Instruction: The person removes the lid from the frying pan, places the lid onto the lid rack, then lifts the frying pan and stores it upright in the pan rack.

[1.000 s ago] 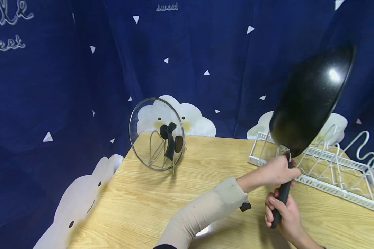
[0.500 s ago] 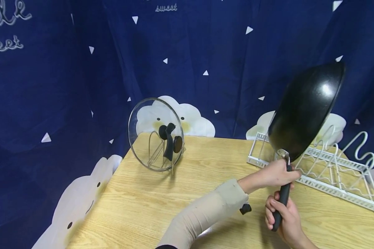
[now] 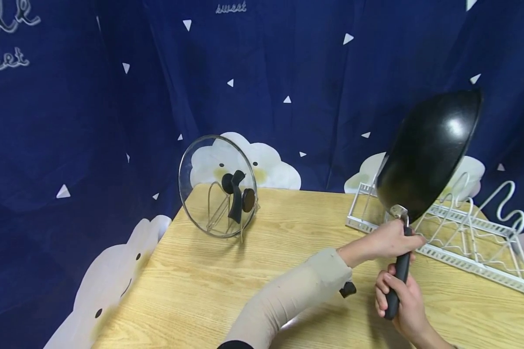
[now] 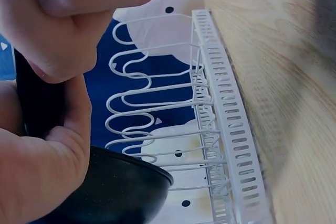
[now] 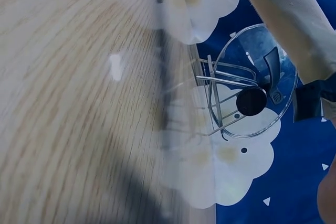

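A black wok point(image 3: 432, 150) is held up at a steep tilt by its long black handle point(image 3: 402, 266), its dark outer side turned toward the head camera. My left hand point(image 3: 395, 239) grips the handle near the metal bracket point(image 3: 399, 212). Lower down, toward the handle's end, my right hand point(image 3: 403, 298) has its fingers curled round it. Behind the wok stands a white wire rack point(image 3: 471, 261) with several wavy dividers. In the left wrist view part of the wok point(image 4: 121, 187) shows beside the rack's dividers point(image 4: 152, 103); I cannot tell whether they touch.
A glass lid point(image 3: 196, 194) with a black handle stands upright in a small wire stand at the left back of the wooden table point(image 3: 192, 286). A dark blue curtain point(image 3: 262, 72) with white clouds hangs behind the table.
Over the last second the wok has come down a little and shifted slightly left. Both hands have kept their hold on its handle. The lid and rack stay where they were.
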A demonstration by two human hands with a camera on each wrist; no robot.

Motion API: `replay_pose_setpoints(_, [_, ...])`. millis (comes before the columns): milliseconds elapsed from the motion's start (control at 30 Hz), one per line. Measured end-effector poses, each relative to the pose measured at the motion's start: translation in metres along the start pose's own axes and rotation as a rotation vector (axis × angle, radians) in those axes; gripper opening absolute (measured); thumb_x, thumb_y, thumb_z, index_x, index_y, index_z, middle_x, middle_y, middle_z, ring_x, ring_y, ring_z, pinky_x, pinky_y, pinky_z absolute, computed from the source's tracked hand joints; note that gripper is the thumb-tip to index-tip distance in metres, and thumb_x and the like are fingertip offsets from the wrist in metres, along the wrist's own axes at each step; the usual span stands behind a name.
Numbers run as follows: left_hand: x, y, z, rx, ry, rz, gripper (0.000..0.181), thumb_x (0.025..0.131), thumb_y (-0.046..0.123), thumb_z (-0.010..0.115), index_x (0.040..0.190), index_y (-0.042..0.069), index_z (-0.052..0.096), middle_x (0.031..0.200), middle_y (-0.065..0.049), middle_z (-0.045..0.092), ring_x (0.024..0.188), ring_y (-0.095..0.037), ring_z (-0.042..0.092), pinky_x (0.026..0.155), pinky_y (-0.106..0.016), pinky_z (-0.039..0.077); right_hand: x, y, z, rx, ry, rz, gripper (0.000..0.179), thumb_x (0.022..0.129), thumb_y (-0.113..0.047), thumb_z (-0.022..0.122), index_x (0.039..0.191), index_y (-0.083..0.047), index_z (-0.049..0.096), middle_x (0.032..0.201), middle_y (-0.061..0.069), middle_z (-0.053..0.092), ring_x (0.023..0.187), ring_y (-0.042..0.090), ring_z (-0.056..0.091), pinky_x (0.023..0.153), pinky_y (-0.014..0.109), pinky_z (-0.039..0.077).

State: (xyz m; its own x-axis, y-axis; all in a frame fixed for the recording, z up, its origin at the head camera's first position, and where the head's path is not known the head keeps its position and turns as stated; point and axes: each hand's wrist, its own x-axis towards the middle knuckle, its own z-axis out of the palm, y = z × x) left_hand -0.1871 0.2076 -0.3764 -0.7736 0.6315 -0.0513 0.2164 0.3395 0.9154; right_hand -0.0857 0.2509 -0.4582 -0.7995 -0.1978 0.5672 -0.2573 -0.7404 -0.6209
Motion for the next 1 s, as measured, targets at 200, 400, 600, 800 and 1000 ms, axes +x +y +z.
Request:
replay_pose_setpoints(200, [0.005,-0.006,0.008,0.027,0.035,-0.056,0.036,0.088,0.027,0.064,0.059,0.010,0.052,0.046,0.004,0.056,0.042,-0.006,0.055,0.051,-0.015,0.041,-0.003,0.001,-0.006,0.007,0.000,0.001,0.031,0.096,0.010,0.004,0.101,-0.003,0.032,0.072,0.013,0.029,0.048,0.024,0.025,0.039,0.028,0.041])
replay_pose_setpoints(400, [0.009,-0.010,0.012,-0.001,0.038,-0.087,0.036,0.087,0.028,0.064,0.060,0.008,0.052,0.047,0.002,0.058,0.043,-0.007,0.056,0.050,-0.017,0.041,-0.005,-0.001,-0.009,-0.008,0.024,0.013,0.030,0.097,0.009,0.007,0.101,-0.004,0.033,0.072,0.012,0.027,0.049,0.022,0.026,0.040,0.026,0.041])
replay_pose_setpoints(600, [0.012,-0.010,0.014,0.002,0.045,-0.114,0.034,0.087,0.031,0.065,0.063,0.009,0.053,0.048,0.001,0.058,0.045,-0.008,0.057,0.052,-0.017,0.041,-0.005,-0.005,-0.010,-0.018,0.074,0.057,0.029,0.099,0.006,0.007,0.101,-0.006,0.033,0.073,0.007,0.039,0.051,0.021,0.028,0.048,0.022,0.049])
replay_pose_setpoints(800, [0.015,-0.013,0.019,-0.012,0.060,-0.126,0.034,0.087,0.031,0.066,0.064,0.009,0.054,0.047,0.001,0.058,0.045,-0.008,0.056,0.052,-0.017,0.041,-0.008,-0.008,-0.013,-0.054,0.130,0.120,0.027,0.100,0.004,0.007,0.099,-0.009,0.031,0.077,0.001,0.048,0.051,0.016,0.034,0.049,0.020,0.050])
replay_pose_setpoints(1000, [0.018,-0.015,0.020,-0.026,0.065,-0.130,0.036,0.087,0.033,0.065,0.063,0.009,0.053,0.047,0.000,0.059,0.045,-0.008,0.056,0.052,-0.018,0.041,-0.008,-0.010,-0.018,-0.094,0.143,0.154,0.025,0.101,0.001,0.008,0.099,-0.011,0.029,0.075,0.000,0.045,0.053,0.009,0.042,0.049,0.019,0.049])
